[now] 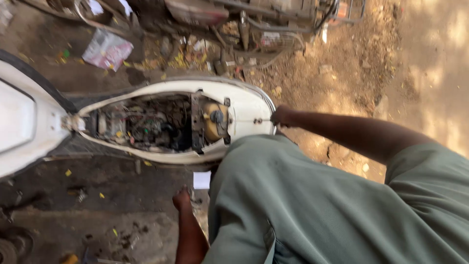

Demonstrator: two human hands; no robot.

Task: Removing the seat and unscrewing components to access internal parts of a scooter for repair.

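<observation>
A white scooter (pixel 246 105) lies across the view with its seat off, exposing the engine bay (pixel 146 124) and a yellowish fuel tank with a black cap (pixel 215 120). My right hand (pixel 282 116) reaches to the scooter's rear end, closed on a thin metal tool (pixel 264 120) whose tip meets the white rear panel. My left hand (pixel 181 199) hangs low beside my green shirt (pixel 312 210), fingers curled under, just below a small white paper (pixel 202 180) on the ground. Whether it holds anything is hidden.
Dirt ground with scattered leaves and litter surrounds the scooter. A crumpled wrapper (pixel 107 49) lies at the upper left. Other machine parts and a metal frame (pixel 254 24) crowd the top edge. A dark tyre (pixel 10 247) sits at the lower left.
</observation>
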